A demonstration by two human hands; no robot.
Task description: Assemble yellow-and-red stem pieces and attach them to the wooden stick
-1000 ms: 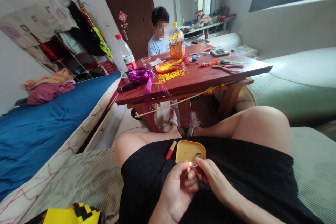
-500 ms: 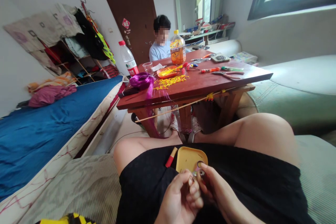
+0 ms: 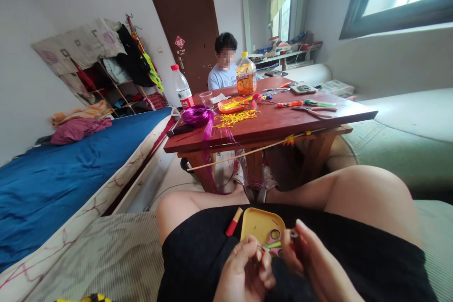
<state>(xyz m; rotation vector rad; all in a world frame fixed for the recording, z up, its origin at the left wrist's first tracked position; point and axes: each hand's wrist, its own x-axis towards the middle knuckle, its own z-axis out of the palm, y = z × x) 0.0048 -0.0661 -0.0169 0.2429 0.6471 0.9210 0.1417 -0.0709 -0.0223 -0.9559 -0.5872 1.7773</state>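
Note:
My left hand (image 3: 246, 266) is closed over my lap, thumb and fingers pinching something small and thin whose kind I cannot make out. Just to its right, my right hand (image 3: 314, 259) is wrapped round a small dark lighter-like object (image 3: 294, 235) with a metal-looking end. The hands are apart. Beyond the fingers, a yellow tray (image 3: 260, 221) rests on my black-clothed lap. Scissors (image 3: 275, 234) with a pinkish ring handle lie at its near edge, partly hidden, by a bright green piece (image 3: 273, 245). A red-and-tan tube (image 3: 234, 222) lies left of the tray.
Ahead stands a red-brown table (image 3: 300, 122) with purple thread (image 3: 198, 115), yellow stems (image 3: 237, 119), an orange tray (image 3: 231, 105), pliers (image 3: 314, 111) and bottles. A stick (image 3: 244, 154) runs along its front edge. A person (image 3: 222, 73) sits behind it. A blue-covered bed (image 3: 78, 146) is left.
My right hand has moved right, away from my left, taking the dark object with it. The scissors and green piece now show between the hands. The whole view has shifted slightly.

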